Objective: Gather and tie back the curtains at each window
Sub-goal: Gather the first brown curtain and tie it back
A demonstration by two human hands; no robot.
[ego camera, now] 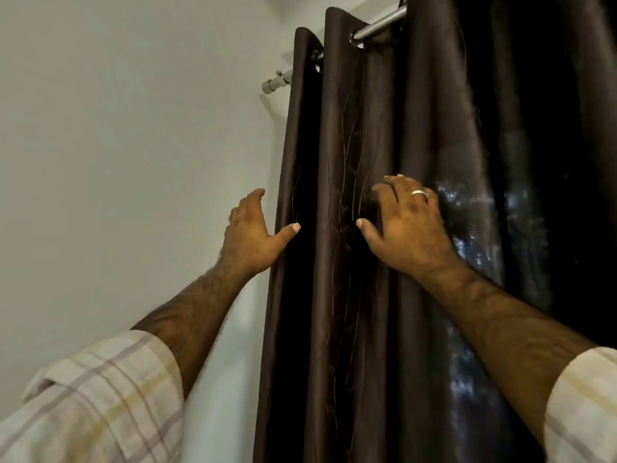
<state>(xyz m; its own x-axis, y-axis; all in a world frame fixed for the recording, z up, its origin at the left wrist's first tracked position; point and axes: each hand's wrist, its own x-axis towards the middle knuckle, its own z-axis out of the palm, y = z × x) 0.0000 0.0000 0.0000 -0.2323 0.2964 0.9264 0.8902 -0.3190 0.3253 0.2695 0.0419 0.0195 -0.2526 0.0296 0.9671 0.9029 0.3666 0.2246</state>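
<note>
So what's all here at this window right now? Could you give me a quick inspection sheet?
Surface: pale wall left of the window.
Job's things: dark brown eyelet curtain, bunched in folds on a metal curtain rod; no tie-back seen.
Clutter: nothing seen.
Hands: left hand holds the curtain's outer edge, thumb in front; right hand, with a ring, grasps a fold.
Cables: nothing seen.
Surroundings: rod end cap; plaid sleeves.

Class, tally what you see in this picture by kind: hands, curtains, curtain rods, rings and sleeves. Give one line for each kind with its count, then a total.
Hands: 2, left hand and right hand
Curtain: 1
Curtain rod: 1
Ring: 1
Checked sleeves: 2
Total: 7
</note>
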